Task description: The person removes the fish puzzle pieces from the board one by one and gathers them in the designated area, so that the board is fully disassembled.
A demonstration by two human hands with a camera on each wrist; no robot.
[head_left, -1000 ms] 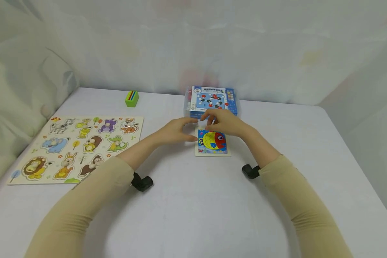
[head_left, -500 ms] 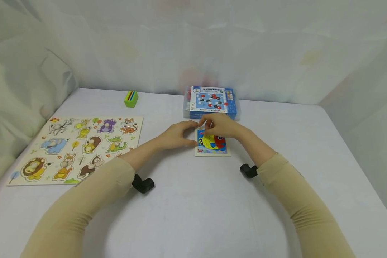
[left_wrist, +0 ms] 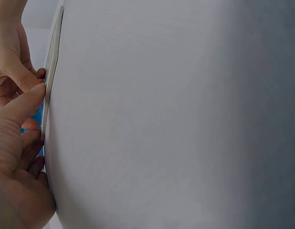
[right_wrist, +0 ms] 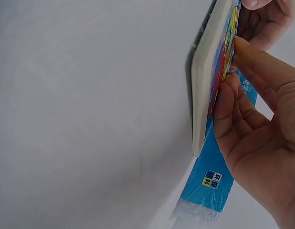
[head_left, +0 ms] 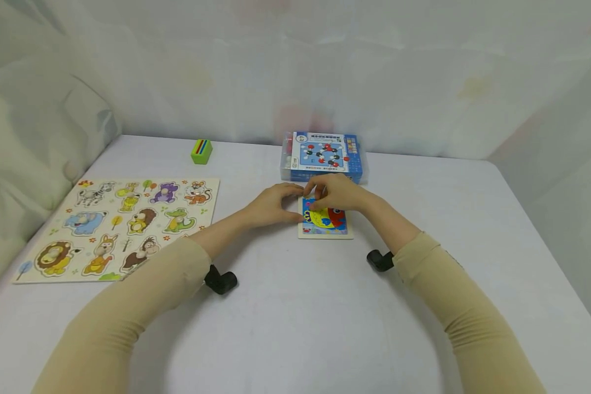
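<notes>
A small fish jigsaw puzzle [head_left: 325, 223] in a pale frame lies flat on the table in the head view. My left hand [head_left: 272, 207] touches the frame's left side, thumb and fingers spread apart. In the left wrist view, its thumb [left_wrist: 30, 101] meets the thin board edge. From the right, my right hand [head_left: 342, 192] reaches over the puzzle's upper part, fingers bent. Its thumb and fingertips touch the picture surface in the right wrist view, where the frame [right_wrist: 205, 86] shows edge-on. Whether a loose piece sits between those fingertips is hidden.
Just behind the puzzle stands a blue molecular model box [head_left: 325, 156] in clear plastic. An animal peg puzzle board [head_left: 113, 230] lies at the left, partly under my left forearm. A green block with coloured stripes [head_left: 201, 152] stands at the back left.
My right hand has lowered slightly onto the upper left of the fish picture. My left hand has moved slightly right, to the frame's edge. The puzzle stays in place.
</notes>
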